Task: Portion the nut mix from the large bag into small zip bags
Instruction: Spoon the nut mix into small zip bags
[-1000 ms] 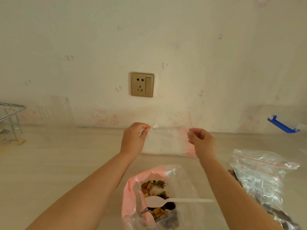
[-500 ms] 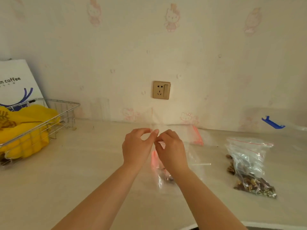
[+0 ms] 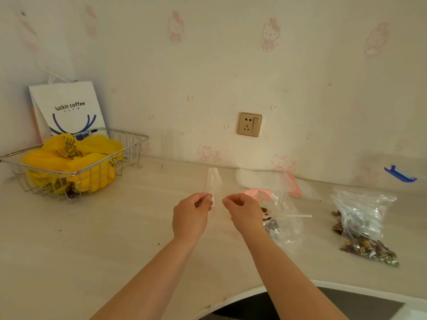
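An empty small clear zip bag (image 3: 213, 181) with a red strip stands upright above the table, seen nearly edge-on. My left hand (image 3: 191, 215) pinches its lower edge. My right hand (image 3: 245, 213) has thumb and finger pinched just right of it, seemingly on the bag's other side; the film there barely shows. The large bag (image 3: 284, 229) with a pink rim lies right behind my right hand, holding nut mix and a white spoon (image 3: 298, 215). Filled small zip bags (image 3: 362, 225) lie further right.
A stack of empty zip bags (image 3: 265, 181) lies against the wall, a blue clip (image 3: 401, 174) to its right. A wire basket (image 3: 76, 174) of yellow packets and a paper bag (image 3: 69, 107) stand at back left. The table edge (image 3: 254, 289) curves at front right.
My hands, which touched half a second ago, are now slightly apart, and the small bag stands up between them. The view has lifted and pulled back from the large bag.
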